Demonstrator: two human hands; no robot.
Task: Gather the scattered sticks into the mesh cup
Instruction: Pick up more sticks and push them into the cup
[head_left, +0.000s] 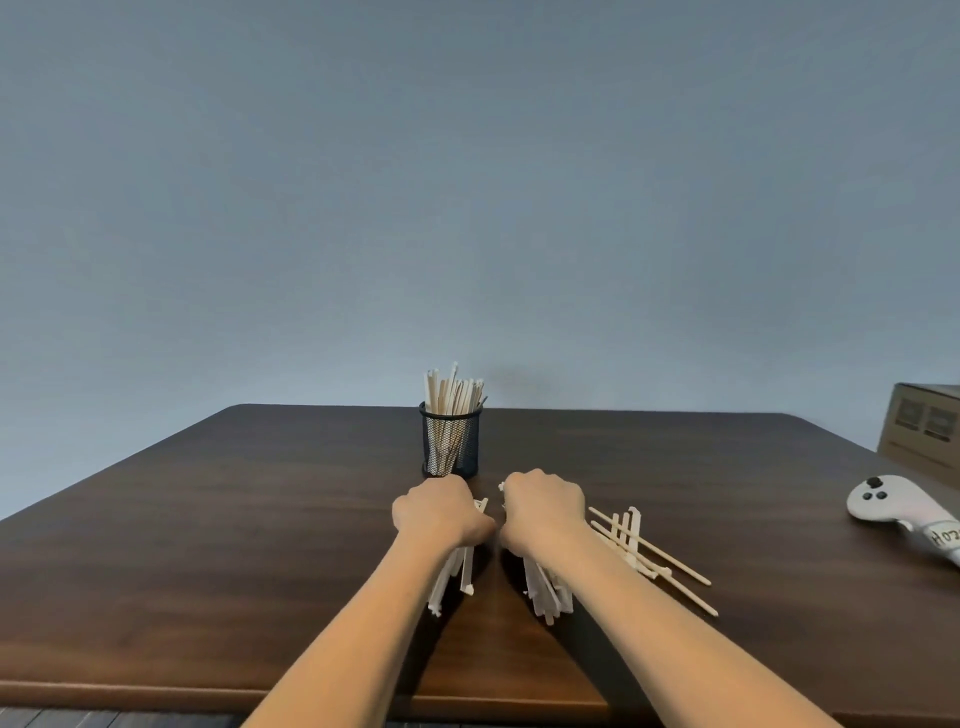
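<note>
A black mesh cup (451, 442) stands upright at the middle of the dark wooden table, with several pale sticks standing in it. Just in front of it, my left hand (439, 512) is closed around a bundle of white sticks (449, 579) whose ends point back toward me under the wrist. My right hand (545, 509) is closed on a second bundle of sticks (545, 592) beside it. Several loose sticks (649, 553) lie crossed on the table just right of my right hand.
A white game controller (893, 504) with a labelled handle lies at the right edge of the table (234, 493). Behind it stands a cardboard box (922, 431). A grey wall rises behind the table's far edge.
</note>
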